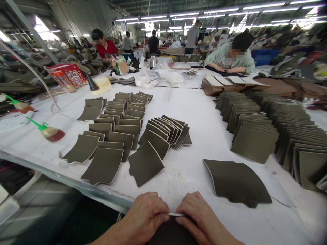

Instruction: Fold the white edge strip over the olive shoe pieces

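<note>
Both my hands pinch the far edge of one dark olive panel (172,233) at the bottom of the view. My left hand (150,211) grips it left of the middle, thumb on top, and my right hand (196,216) does the same on the right. A pale strip shows along the edge between my thumbs; the panel's near part runs out of view. Beyond my left hand lies a fanned row of similar panels (146,165). To the right of my right hand, a single curved panel (237,182) rests flat on the white table (178,173).
Overlapping panel rows (107,165) spread left, and dense panel stacks (255,143) stand right. A green-nozzled bottle (51,132) lies near the left table edge (66,183). Clear plastic wrap (163,75) and brown pieces (213,85) sit farther back. A co-worker (232,56) leans over the far side.
</note>
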### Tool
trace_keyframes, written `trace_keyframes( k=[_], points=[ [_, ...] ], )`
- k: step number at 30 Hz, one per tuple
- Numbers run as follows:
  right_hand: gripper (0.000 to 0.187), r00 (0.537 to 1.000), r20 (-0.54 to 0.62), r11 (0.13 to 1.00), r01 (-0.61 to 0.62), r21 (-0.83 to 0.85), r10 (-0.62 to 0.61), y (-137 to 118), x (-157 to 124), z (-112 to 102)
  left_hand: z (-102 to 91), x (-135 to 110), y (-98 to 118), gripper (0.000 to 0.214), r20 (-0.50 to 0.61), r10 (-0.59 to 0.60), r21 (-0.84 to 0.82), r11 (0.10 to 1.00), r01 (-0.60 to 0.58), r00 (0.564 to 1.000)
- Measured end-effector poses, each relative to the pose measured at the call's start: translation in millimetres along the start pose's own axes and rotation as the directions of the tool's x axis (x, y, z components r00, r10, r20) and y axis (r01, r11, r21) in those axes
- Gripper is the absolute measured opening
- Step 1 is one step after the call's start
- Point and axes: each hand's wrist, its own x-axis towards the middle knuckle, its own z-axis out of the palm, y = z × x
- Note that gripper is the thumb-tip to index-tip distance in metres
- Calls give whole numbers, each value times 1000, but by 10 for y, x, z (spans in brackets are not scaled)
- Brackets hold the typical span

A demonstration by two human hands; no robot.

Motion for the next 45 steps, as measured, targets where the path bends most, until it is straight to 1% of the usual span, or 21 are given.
trace_keyframes(
  k=[3,5,7,10,12,17,20,24,26,29,32,35,41,43,45],
  points=[
    [20,999,-29,999,17,33,-16,17,-14,-5,12,8,20,22,-2,-38,-4,999,38,999],
    [22,999,-37,999,19,38,-18,12,-14,-2,26,31,54,14,-3,-62,8,998,62,998],
    [22,999,-44,999,13,36,-12,0,-8,2,47,61,92,10,4,-59,31,998,58,998],
    [24,999,-51,1000,13,28,-11,-1,-18,-12,76,97,130,17,43,-30,61,998,27,999],
    [25,999,-45,1000,16,15,-15,17,-54,-48,78,106,138,23,60,-25,46,999,22,998],
    [29,1000,17,997,28,-71,-26,52,-183,-198,46,107,130,23,70,-41,-38,998,44,997],
    [32,998,40,996,51,-72,-48,56,-210,-233,46,114,124,22,75,-73,-42,996,76,994],
    [40,998,-25,998,59,-33,-60,88,-202,-187,62,138,131,11,60,-97,-38,994,99,993],
    [46,997,-45,998,55,-36,-57,108,-199,-159,69,154,141,11,62,-91,-61,994,95,994],
    [52,999,-26,999,31,-39,-32,124,-202,-138,88,168,140,8,50,-109,-97,989,113,993],
    [54,1000,3,999,10,-33,-9,136,-204,-131,109,165,113,9,38,-120,-153,980,124,992],
    [54,1000,-3,1000,-3,-15,3,147,-203,-137,117,162,94,7,22,-102,-195,975,105,995],
    [55,1000,-21,1000,-3,9,3,124,-195,-161,116,194,150,15,-21,-66,-334,941,56,998],
    [55,1000,-24,1000,-6,12,7,114,-197,-148,131,204,161,17,-18,-70,-316,947,61,997],
    [55,999,-29,1000,-16,15,16,112,-204,-125,153,210,160,15,-14,-67,-262,963,61,998]
  ],
)
